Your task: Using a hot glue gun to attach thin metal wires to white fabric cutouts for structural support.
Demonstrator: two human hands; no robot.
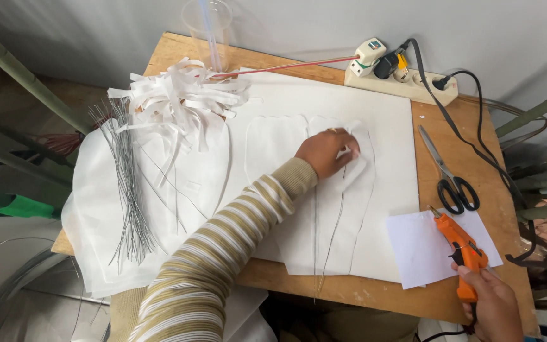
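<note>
I see my left hand (325, 152) pressing down on a white petal-shaped cutout (343, 190) at the centre of the desk (451, 136), fingers (343, 151) curled and pinching the cloth near its upper end. A thin wire (330, 244) runs down the cutout toward six o'clock. My right hand (495, 304), at five o'clock, is wrapped tight around an orange glue gun (460, 250), its nozzle pointing toward eleven o'clock above a white paper sheet (422, 250). Black scissors (447, 174) lie at three o'clock, just above that sheet. At ten o'clock sits a bundle of wires (128, 190) on white fabric, with a heap of white strips (182, 95) above it. A power strip (406, 79) lies at one o'clock, a clear plastic cup (209, 28) at twelve.
</note>
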